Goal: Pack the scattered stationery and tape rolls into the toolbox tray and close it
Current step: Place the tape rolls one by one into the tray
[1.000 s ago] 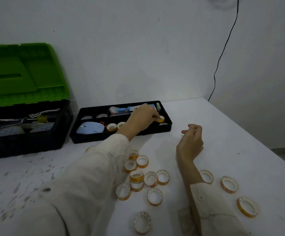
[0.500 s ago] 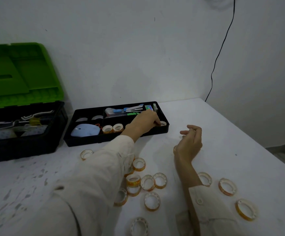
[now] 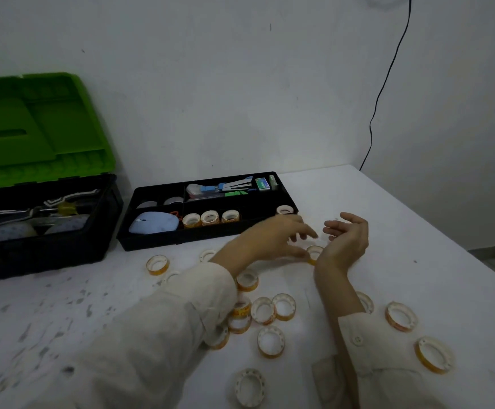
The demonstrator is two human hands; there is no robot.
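- The packing is under way: a few tape rolls [image 3: 210,217] stand in the front compartments of the black tray [image 3: 181,239], and many more scattered rolls [image 3: 270,340] lie on the desk [image 3: 417,231].
- The left hand [image 3: 273,240] hovers just in front of the tray, fingers spread and holding nothing I can make out, though it is blurred.
- The right hand [image 3: 348,240] is beside it, fingers loosely curled and empty.
- One loose roll [image 3: 314,251] lies between the two hands, the nearest to pick, I'd say.
- Next comes a pinch on that roll and a short carry into a free compartment.
- The toolbox [image 3: 48,246] stands open beside the tray, its green lid [image 3: 33,128] up; closing looks far off.
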